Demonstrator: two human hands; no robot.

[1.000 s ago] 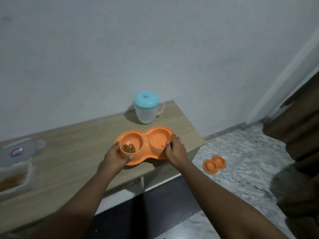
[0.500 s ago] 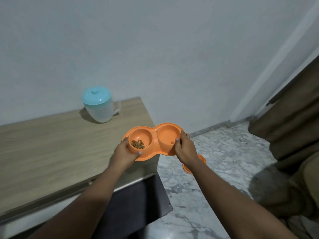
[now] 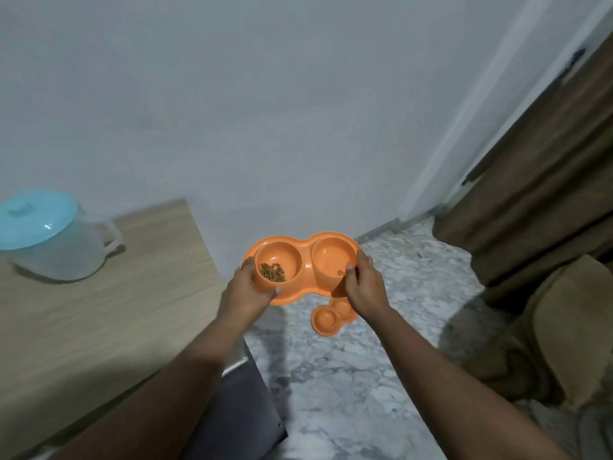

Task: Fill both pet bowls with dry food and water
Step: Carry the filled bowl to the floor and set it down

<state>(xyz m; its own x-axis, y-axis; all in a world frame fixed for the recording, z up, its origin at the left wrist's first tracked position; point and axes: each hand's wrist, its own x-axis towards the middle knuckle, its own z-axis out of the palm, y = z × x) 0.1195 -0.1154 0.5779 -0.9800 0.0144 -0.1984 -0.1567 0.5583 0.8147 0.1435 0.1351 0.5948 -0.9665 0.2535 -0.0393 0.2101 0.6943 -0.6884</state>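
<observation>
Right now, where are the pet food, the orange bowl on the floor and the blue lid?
pet food (image 3: 272, 272): head view, middle of the brown pile.
orange bowl on the floor (image 3: 326, 319): head view, its nearer round well.
blue lid (image 3: 34, 220): head view, top of the lid.

One cam only, head-worn, wide-angle, looking fwd & down toward the grey wall (image 3: 265, 111) and marble floor (image 3: 348, 376). It's close in: double pet bowl (image 3: 306, 260) just ahead mid-frame, wooden table (image 3: 99, 310) lower left, brown curtain (image 3: 547, 194) at right edge.
</observation>
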